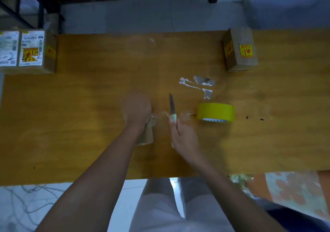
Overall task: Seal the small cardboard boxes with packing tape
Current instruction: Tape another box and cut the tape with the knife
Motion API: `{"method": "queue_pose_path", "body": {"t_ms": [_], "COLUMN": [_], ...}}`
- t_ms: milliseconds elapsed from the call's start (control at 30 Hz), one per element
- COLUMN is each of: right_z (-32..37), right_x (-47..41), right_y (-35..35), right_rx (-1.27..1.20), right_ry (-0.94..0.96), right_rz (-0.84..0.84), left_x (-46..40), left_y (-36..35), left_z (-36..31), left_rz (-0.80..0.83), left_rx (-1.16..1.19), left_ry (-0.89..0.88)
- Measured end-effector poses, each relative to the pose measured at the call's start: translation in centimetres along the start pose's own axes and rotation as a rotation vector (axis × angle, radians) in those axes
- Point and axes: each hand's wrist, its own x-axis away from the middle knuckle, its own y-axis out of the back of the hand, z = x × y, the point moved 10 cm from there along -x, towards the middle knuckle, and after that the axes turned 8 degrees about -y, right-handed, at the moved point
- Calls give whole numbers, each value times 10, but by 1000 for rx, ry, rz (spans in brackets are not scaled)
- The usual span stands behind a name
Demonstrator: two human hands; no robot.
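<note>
While the left hand presses down on a small cardboard box near the middle of the worktop, its fingers curled over the top of the box, the right hand grips a knife by its pale handle, blade pointing away from the person. Between the two hands a thin, glossy strip of clear tape seems to stretch from the box toward the yellow tape roll, which lies just right of the knife; motion blur makes the strip hard to trace. That strip runs left to right, so the blade stands roughly across it, and the cut likely turns on this crossing: the right hand is nearer the strip and needs only a short stroke. The box is brown, matte and mostly hidden under the left hand and wrist. The worktop is smooth orange-brown wood with torn white tape scraps beyond the knife. Two more boxes sit well apart: a labelled one at the far left and a stickered one at the far right.
</note>
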Motion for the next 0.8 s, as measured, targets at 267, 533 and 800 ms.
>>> {"method": "queue_pose_path", "body": {"t_ms": [267,533,800], "right_z": [-16,-11,-8], "right_x": [16,32,21], "right_y": [-41,-67,-71], "right_rx": [-38,178,234], "right_ry": [-44,19,42], "right_rz": [-8,-110,-101], "left_x": [1,2,3], "left_y": [-4,-2,0], "left_z": [7,6,6], "left_rz": [9,1,-50], "left_rx": [-36,-32,-31], "left_ry": [-65,-61,-44]}}
